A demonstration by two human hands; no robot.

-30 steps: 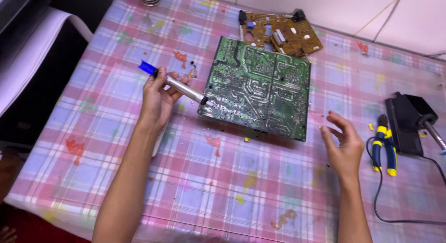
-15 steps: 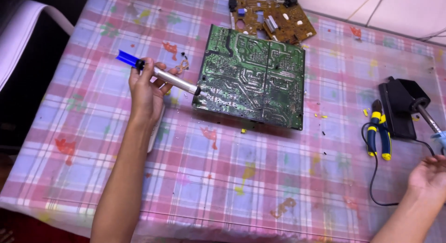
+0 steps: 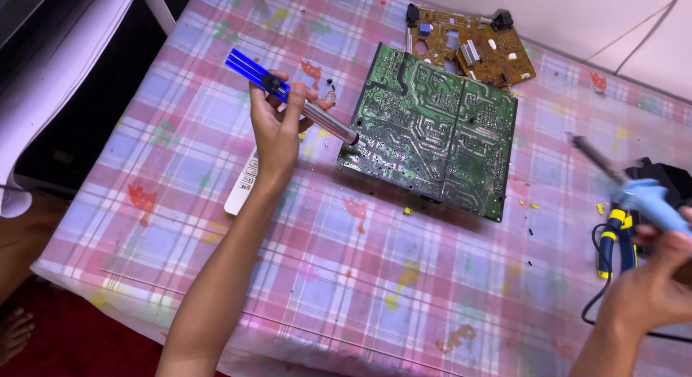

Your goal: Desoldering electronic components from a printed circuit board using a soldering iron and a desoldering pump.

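A large green circuit board (image 3: 432, 132) lies solder side up in the middle of the table. My left hand (image 3: 275, 125) grips a blue and silver desoldering pump (image 3: 288, 99), its tip touching the board's near left corner. At the right edge my right hand (image 3: 652, 283) holds a light blue soldering iron (image 3: 634, 189) raised above the table, its metal tip pointing up and left, apart from the board.
A smaller brown circuit board (image 3: 472, 45) lies at the back. Blue and yellow pliers (image 3: 618, 236) and a black iron stand (image 3: 663, 179) sit at the right. A white remote (image 3: 241, 189) lies under my left wrist. The pink checked tablecloth (image 3: 346, 276) carries small loose bits.
My right hand went from beside the board to the stand on the right and now holds the soldering iron lifted. My left hand kept the pump at the board's corner.
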